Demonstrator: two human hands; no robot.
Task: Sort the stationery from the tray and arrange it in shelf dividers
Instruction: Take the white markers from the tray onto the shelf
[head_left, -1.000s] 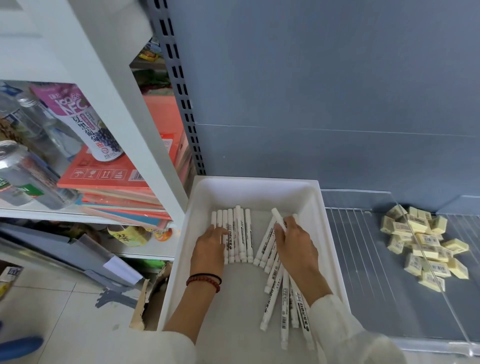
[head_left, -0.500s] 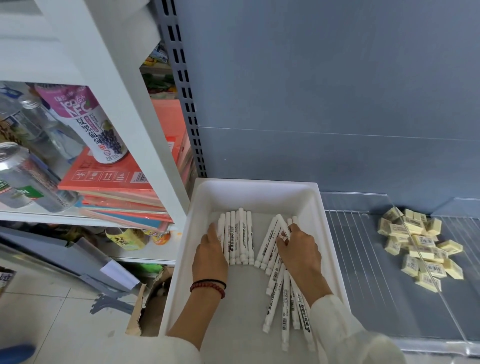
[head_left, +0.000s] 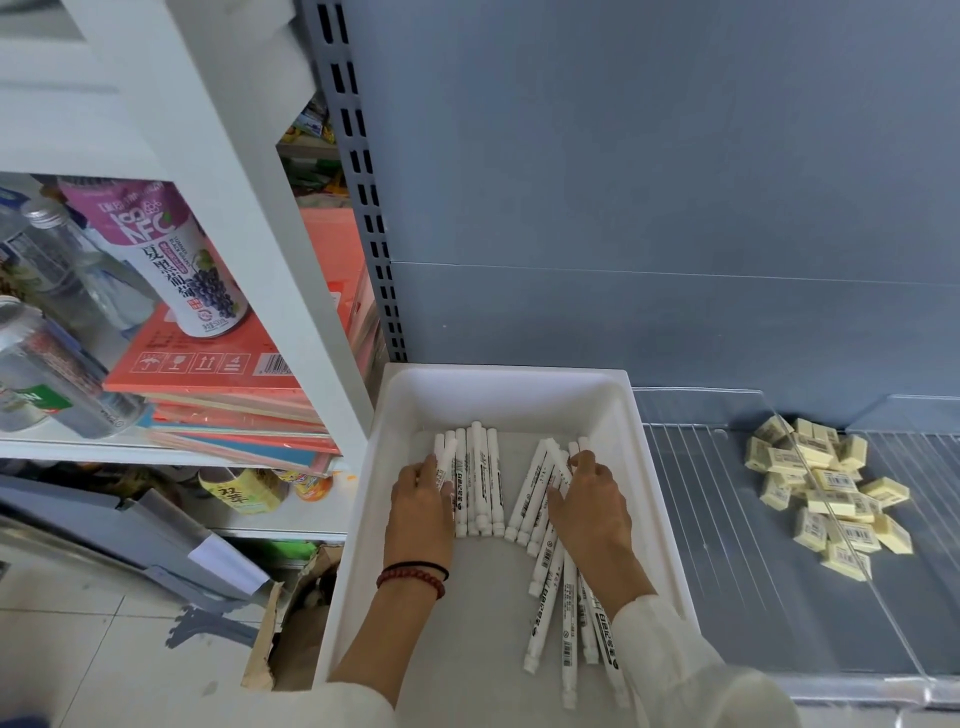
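On the left shelf, the juice carton (head_left: 182, 260) has "100 NFC" on its purple top and the Chinese characters "夏黑葡萄" down its white front. The orange box (head_left: 208, 358) under it shows a row of four handling signs (an umbrella, a glass, two up arrows and a stacking mark) with a barcode to their right. On the lower shelf, a yellow pack (head_left: 244, 493) begins with "双"; its next character is unclear. The pens (head_left: 480, 478) carry black lettering and barcode strips, too small to read. To the right, the erasers (head_left: 826, 488) have barcode labels with illegible digits.
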